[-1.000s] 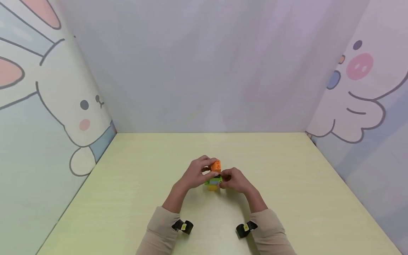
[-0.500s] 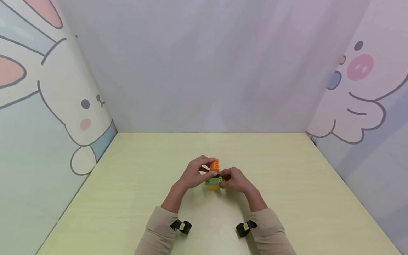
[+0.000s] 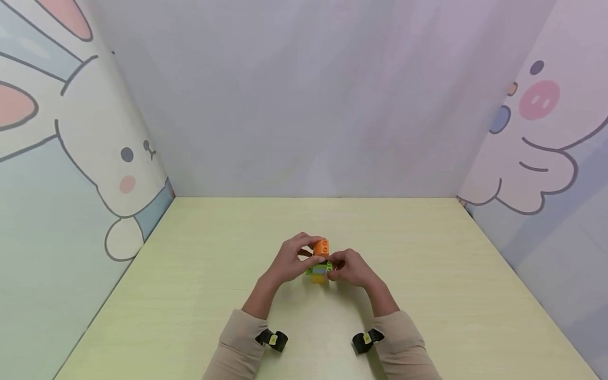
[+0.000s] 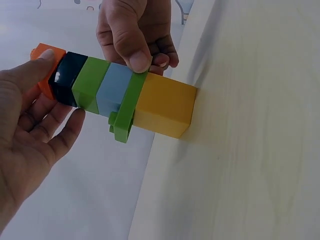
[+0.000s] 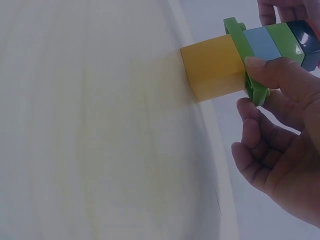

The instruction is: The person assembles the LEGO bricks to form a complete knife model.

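Note:
A tower of toy building blocks stands upright on the table. At its base is a yellow block (image 4: 166, 106), topped by a wider green piece (image 5: 241, 46) with studded ends. Light blue (image 4: 114, 89), green (image 4: 89, 86) and black (image 4: 68, 80) blocks follow upward, and an orange block (image 3: 322, 247) caps the tower. My left hand (image 3: 287, 261) grips the upper end, thumb on the orange block and fingers behind. My right hand (image 3: 352, 269) pinches one end of the wide green piece between thumb and forefinger, its other fingers curled loosely below.
The pale wooden table (image 3: 214, 237) spreads around the tower. A grey curtain-like wall (image 3: 304, 105) rises behind it, with cartoon-printed side panels at left and right. Black wrist straps (image 3: 272, 340) sit over both beige sleeves.
The hands keep their holds on the tower. Its orange top shifts slightly left, then back right with the left hand.

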Available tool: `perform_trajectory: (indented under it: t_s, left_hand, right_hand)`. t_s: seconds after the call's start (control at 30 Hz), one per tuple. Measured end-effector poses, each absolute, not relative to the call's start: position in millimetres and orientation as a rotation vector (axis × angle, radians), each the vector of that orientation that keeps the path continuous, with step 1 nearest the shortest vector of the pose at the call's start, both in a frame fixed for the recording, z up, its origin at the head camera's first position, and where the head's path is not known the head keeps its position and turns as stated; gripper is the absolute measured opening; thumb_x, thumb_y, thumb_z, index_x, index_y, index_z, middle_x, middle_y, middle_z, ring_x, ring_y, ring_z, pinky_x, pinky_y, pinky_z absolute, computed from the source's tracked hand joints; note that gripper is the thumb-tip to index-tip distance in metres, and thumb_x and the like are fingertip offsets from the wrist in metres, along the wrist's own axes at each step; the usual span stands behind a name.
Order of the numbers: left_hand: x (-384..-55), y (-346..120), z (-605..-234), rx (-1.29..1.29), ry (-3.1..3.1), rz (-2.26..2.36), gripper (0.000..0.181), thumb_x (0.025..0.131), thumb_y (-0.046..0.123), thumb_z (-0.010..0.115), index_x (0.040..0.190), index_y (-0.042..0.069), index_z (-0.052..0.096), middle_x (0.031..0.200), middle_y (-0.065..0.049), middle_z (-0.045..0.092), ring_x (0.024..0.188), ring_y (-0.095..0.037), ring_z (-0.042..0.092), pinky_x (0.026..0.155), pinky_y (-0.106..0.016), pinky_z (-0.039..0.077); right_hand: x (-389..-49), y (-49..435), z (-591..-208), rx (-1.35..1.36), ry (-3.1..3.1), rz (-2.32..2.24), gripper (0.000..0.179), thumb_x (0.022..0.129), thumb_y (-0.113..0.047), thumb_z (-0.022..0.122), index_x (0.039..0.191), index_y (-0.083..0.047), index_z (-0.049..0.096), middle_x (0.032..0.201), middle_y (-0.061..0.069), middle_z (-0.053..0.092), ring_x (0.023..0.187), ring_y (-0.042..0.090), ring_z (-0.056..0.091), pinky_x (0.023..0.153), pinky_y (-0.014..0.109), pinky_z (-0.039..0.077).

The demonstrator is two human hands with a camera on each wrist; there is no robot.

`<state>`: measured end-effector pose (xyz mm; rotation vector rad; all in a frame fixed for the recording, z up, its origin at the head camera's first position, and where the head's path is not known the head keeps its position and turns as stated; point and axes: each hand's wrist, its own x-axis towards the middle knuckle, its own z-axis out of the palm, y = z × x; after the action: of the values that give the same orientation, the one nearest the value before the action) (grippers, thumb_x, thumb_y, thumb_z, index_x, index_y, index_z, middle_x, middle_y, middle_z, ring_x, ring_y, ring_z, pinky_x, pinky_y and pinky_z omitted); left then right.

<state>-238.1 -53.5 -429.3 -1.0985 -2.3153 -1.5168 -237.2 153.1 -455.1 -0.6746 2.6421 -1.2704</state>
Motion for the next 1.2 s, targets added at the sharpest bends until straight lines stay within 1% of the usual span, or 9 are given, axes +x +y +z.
perform_trajectory:
  t_s: [0.1,0.3,0.57,0.83,1.0,1.2]
  left_hand:
    - [-238.1,-54.2,-429.4,-1.093,-2.325,-1.514,0.036,0.084,0.016,0.07,0.118,0.006,0.062,0.099,-0.004,0.059,0.088,-0.018,0.057,0.07,-0.028,0.052]
    - [-239.3,-54.5,-428.9,-1.068,-2.376,-1.473,0.032,0.085,0.015,0.07,0.114,0.005,0.062,0.098,0.0,0.058,0.087,-0.014,0.056,0.07,-0.024,0.051]
    - [-235.5,-54.8,-429.2,-1.024,-2.426,-1.491,0.032,0.087,0.019,0.067,0.114,0.002,0.062,0.101,-0.003,0.059,0.091,-0.017,0.058,0.071,-0.023,0.051]
    - [-234.2,-53.7,-422.2,-1.058,-2.476,-1.329,0.03,0.086,0.02,0.068,0.109,0.001,0.063,0.096,-0.004,0.057,0.085,-0.016,0.058,0.07,-0.02,0.05]
    - [-233.8,-53.2,-419.8,-1.069,-2.494,-1.302,0.029,0.086,0.02,0.069,0.109,0.002,0.063,0.096,-0.004,0.057,0.085,-0.016,0.057,0.072,-0.021,0.05]
    - [-234.1,-54.0,-421.7,-1.047,-2.481,-1.355,0.031,0.085,0.019,0.07,0.11,0.002,0.063,0.097,-0.003,0.057,0.085,-0.016,0.057,0.074,-0.025,0.051]
  right_hand:
    - [-236.6,152.6,-454.0,-0.662,2.641,-1.265,0.021,0.076,-0.008,0.076,0.095,-0.003,0.068,0.072,-0.001,0.055,0.065,0.015,0.049,0.056,0.027,0.043]
    - [-235.1,152.0,-453.1,-0.666,2.631,-1.269,0.021,0.076,-0.008,0.075,0.096,-0.002,0.068,0.073,0.0,0.055,0.066,0.016,0.049,0.056,0.029,0.043]
    - [-235.1,151.0,-453.3,-0.656,2.628,-1.268,0.025,0.076,-0.008,0.076,0.098,0.0,0.068,0.073,0.0,0.056,0.066,0.016,0.05,0.056,0.028,0.043]
    - [-234.9,151.7,-454.6,-0.66,2.638,-1.264,0.026,0.076,-0.009,0.075,0.099,0.0,0.068,0.073,-0.001,0.056,0.067,0.016,0.05,0.057,0.029,0.044]
    - [-234.7,151.9,-453.8,-0.664,2.639,-1.274,0.024,0.075,-0.008,0.076,0.097,0.0,0.068,0.072,-0.001,0.056,0.066,0.016,0.05,0.056,0.029,0.044]
    - [-235.2,151.7,-453.8,-0.654,2.625,-1.293,0.025,0.076,-0.008,0.075,0.098,0.0,0.068,0.073,0.0,0.056,0.067,0.016,0.049,0.057,0.029,0.044]
